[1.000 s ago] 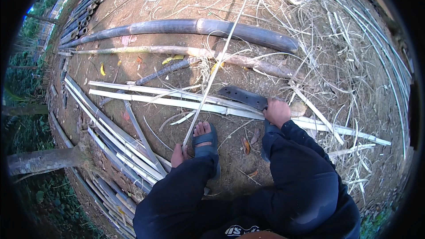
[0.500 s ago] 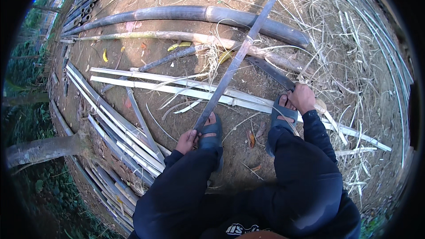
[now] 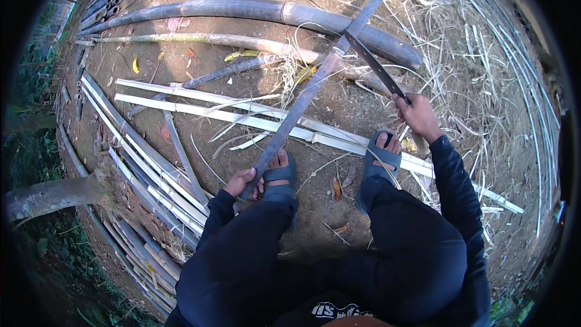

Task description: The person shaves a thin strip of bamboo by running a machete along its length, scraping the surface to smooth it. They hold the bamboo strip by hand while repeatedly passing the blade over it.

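Brown earth (image 3: 315,218) spreads under everything, strewn with curly pale shavings (image 3: 463,72) on the right and bordered by shadowy foliage (image 3: 66,266) on the left. At the upper left, a stack of poles (image 3: 100,9) shows round, hollow ends, their insides dark; the black rim of the view cuts the stack off. One thick dark pole (image 3: 242,10) lies across the upper ground.

The left hand (image 3: 243,183) is closed around the lower end of a dark split bamboo strip (image 3: 302,106), thumb on top, with a short stub showing below the fist. That strip slants up and rightward past the left sandal (image 3: 280,181), crossing in front of two pale strips (image 3: 242,118) and the thick pole. The right hand (image 3: 419,115) is wrapped around the handle of a dark-bladed knife (image 3: 376,68); the fingers hide most of that handle. The blade's tip overlaps the strip's upper part, though from this angle I can't be sure it touches. The right sandal (image 3: 381,157) hides a length of the pale strips, and the lower edge crops the dark-clothed legs (image 3: 411,230).
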